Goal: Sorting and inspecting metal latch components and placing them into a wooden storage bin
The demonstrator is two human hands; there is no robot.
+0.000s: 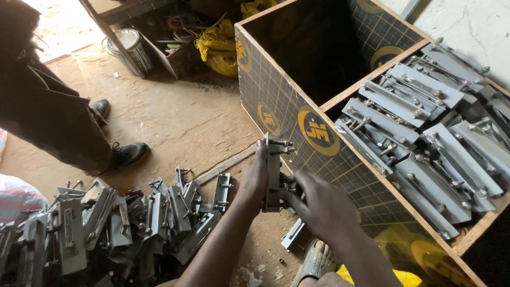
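Both my hands hold one grey metal bracket [273,169] with bolts, upright, just in front of the wooden crate's side wall [276,101]. My left hand [254,178] grips its left edge from behind. Gripping its lower right side with curled fingers is my right hand [317,204]. The crate's right compartment [430,154] is packed with several similar brackets laid in rows. Its left compartment [319,48] looks dark and empty.
A heap of several more brackets [117,223] lies on the plywood floor at the lower left. Another person's legs and black shoes [125,154] stand at the left. A paint tin [130,50] and yellow sacks [220,45] sit behind. My sandalled foot [316,263] is below my hands.
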